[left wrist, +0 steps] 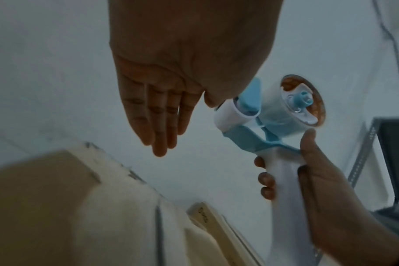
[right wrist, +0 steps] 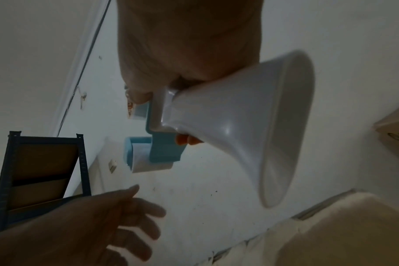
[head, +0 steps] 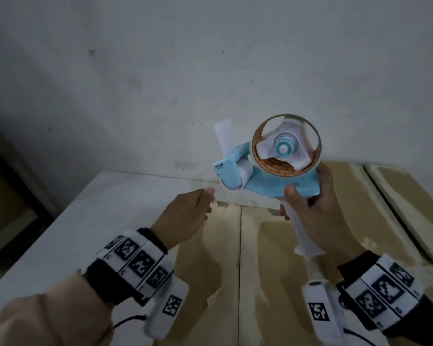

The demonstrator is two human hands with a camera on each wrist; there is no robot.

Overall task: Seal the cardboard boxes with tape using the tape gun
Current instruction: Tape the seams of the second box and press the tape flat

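1. Tape gun (head: 268, 171) – blue body, white handle, held aloft above the cardboard box (head: 273, 245) near the counter's far edge, not touching it.
2. Right hand (head: 318, 208) grasps the handle; left hand (head: 185, 216) released, fingers straight, just beside the roller.
3. Box flaps are shut; the centre seam appears untaped.
4. Judged step: readying the tape end – next, lower the roller onto the seam's far end.
5. Small print on the blue guard – illegible.
6. White counter (head: 85, 221) beneath.

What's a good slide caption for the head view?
Right hand raises tape gun over cardboard box; left hand open.
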